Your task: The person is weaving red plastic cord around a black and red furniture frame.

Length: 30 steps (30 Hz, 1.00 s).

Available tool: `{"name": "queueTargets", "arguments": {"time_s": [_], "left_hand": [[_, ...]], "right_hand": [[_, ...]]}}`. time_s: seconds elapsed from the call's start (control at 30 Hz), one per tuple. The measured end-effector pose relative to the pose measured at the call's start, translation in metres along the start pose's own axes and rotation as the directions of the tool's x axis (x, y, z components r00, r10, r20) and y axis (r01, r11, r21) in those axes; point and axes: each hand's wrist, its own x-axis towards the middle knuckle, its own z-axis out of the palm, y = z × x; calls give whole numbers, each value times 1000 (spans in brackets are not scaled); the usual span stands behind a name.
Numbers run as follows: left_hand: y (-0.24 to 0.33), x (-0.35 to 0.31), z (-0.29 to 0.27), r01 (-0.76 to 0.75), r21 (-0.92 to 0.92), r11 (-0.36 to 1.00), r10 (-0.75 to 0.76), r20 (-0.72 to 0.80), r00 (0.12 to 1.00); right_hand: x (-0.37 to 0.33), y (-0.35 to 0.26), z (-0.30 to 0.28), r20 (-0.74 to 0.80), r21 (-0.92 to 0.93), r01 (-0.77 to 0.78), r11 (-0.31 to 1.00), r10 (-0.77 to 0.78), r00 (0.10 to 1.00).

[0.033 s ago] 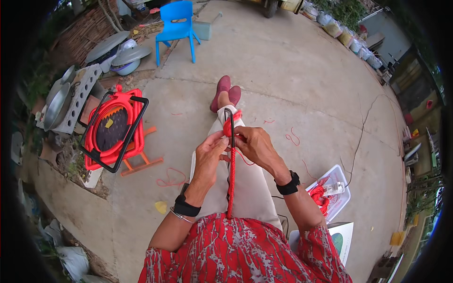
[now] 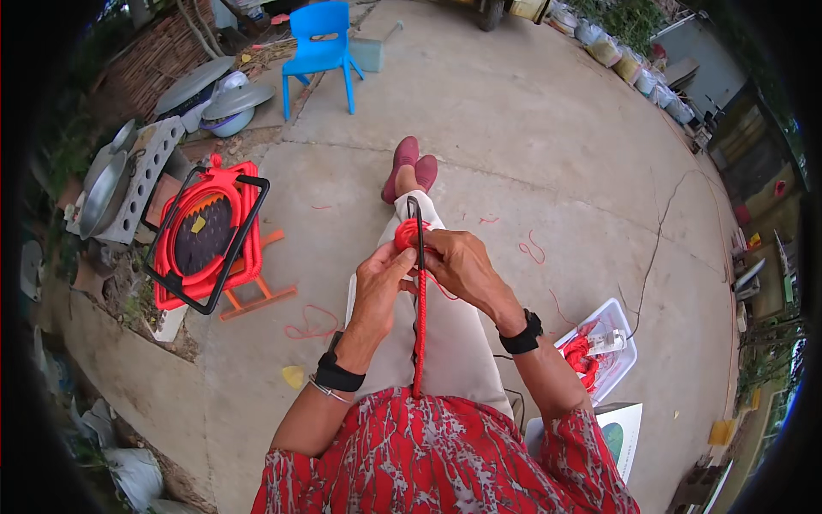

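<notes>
A narrow black frame (image 2: pixel 414 204) rises from my lap, its lower bar wrapped in red cord (image 2: pixel 420 334). Near its top, a small bundle of red cord (image 2: pixel 408 231) sits against the bars, between my hands. My left hand (image 2: pixel 382 278) is closed, thumb and fingers pinching the bundle's lower left side. From the right, my right hand (image 2: pixel 465 261) has its fingers curled around the cord at the bar; the fingertips are partly hidden. A loose length of thin red cord hangs beneath the right hand.
To the left stands a folding seat (image 2: pixel 205 236) with a black frame and red cord wrapping. A white basin (image 2: pixel 621 360) of red cord lies by my right arm. Ahead is a blue chair (image 2: pixel 318 56). Cord scraps (image 2: pixel 531 248) litter the concrete.
The red bundle has turned and drawn in: the end that stuck up to the right of the bar now lies lower and rounder. My right hand has shifted slightly; the left stays in place.
</notes>
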Motion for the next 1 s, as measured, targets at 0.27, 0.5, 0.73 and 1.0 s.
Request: {"name": "queueTargets", "arguments": {"time_s": [0.27, 0.5, 0.73, 1.0], "left_hand": [[-4, 12, -7, -25, -111, 994, 11, -126, 992], [-6, 11, 0, -142, -203, 969, 105, -183, 978], [-17, 15, 5, -156, -213, 965, 104, -237, 966], [-10, 10, 14, -125, -179, 976, 92, -182, 979]], "right_hand": [[-7, 10, -6, 150, 379, -161, 911, 111, 982], [-54, -8, -8, -42, 679, -342, 649, 500, 865], [-71, -28, 13, 194, 763, -432, 482, 467, 863], [-61, -1, 34, 182, 936, -310, 163, 531, 827]]}}
